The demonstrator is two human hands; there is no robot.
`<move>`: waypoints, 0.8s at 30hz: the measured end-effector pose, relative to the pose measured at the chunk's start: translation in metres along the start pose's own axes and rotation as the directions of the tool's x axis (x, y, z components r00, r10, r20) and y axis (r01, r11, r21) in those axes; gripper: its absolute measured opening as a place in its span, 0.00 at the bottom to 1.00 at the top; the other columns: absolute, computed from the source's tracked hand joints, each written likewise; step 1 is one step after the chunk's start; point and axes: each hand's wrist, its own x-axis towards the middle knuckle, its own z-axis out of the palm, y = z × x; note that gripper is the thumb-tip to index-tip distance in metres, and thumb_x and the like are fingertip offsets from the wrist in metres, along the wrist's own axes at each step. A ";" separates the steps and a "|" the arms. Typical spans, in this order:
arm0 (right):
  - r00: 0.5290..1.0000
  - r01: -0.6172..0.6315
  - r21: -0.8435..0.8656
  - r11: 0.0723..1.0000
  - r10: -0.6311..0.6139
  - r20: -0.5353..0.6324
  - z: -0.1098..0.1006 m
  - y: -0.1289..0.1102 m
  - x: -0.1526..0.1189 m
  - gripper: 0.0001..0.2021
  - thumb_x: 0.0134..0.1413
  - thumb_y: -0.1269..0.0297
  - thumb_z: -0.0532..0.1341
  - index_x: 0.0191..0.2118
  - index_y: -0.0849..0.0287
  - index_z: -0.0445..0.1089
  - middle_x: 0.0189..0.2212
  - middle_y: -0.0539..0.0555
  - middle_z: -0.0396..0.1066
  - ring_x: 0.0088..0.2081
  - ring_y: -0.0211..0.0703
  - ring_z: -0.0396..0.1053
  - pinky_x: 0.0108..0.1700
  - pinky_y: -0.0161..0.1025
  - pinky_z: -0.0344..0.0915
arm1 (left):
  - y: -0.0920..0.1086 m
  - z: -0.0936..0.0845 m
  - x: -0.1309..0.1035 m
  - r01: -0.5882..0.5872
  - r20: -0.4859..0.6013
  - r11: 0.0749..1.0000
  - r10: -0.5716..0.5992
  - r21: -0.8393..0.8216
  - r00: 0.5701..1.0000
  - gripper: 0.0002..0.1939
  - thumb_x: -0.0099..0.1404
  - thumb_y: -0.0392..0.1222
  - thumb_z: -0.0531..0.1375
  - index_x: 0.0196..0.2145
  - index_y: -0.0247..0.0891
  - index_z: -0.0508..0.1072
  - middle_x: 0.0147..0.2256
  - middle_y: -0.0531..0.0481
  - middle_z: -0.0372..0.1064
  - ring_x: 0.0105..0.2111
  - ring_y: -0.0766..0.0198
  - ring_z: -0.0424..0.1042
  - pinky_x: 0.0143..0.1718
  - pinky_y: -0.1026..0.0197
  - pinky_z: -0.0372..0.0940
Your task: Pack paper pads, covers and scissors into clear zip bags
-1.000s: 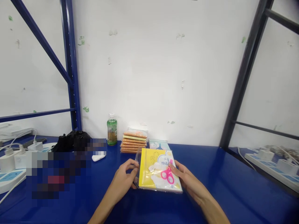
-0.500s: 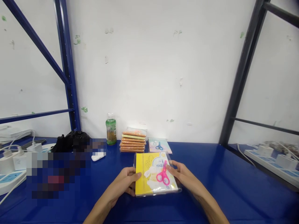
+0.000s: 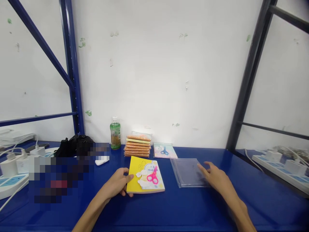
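Observation:
My left hand (image 3: pixel 119 183) grips the left edge of a yellow-and-white booklet (image 3: pixel 134 182), thumb on the cover and fingers underneath. A rabbit picture and writing decorate that cover. Pink scissors (image 3: pixel 153 176) lie on its right half. Over to the right, my right hand (image 3: pixel 218 180) holds the right side of a clear plastic sleeve (image 3: pixel 187 174), its thumb on the film. The sleeve is flat and see-through, apart from the booklet.
Behind stand a stack of orange-edged packets (image 3: pixel 137 146), a pale packet with blue scissors (image 3: pixel 165 150) and a green-labelled bottle (image 3: pixel 115 133). A white object (image 3: pixel 101 160) and black bag (image 3: pixel 77 145) lie left. Power strips (image 3: pixel 13 182) flank the blue table (image 3: pixel 149 212).
The booklet and pink scissors are out of the clear sleeve. My right hand has moved right with the sleeve; my left hand has shifted left with the booklet.

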 end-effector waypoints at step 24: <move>0.758 -0.146 0.687 0.712 -0.365 0.540 0.069 -0.110 -0.078 0.47 0.57 0.41 0.65 0.71 0.60 0.45 0.30 0.56 0.82 0.25 0.44 0.78 0.20 0.32 0.63 | 0.019 -0.014 -0.019 -0.047 0.120 0.996 0.055 -0.073 0.991 0.45 0.50 0.60 0.72 0.57 0.30 0.68 0.31 0.41 0.83 0.28 0.57 0.81 0.21 0.67 0.58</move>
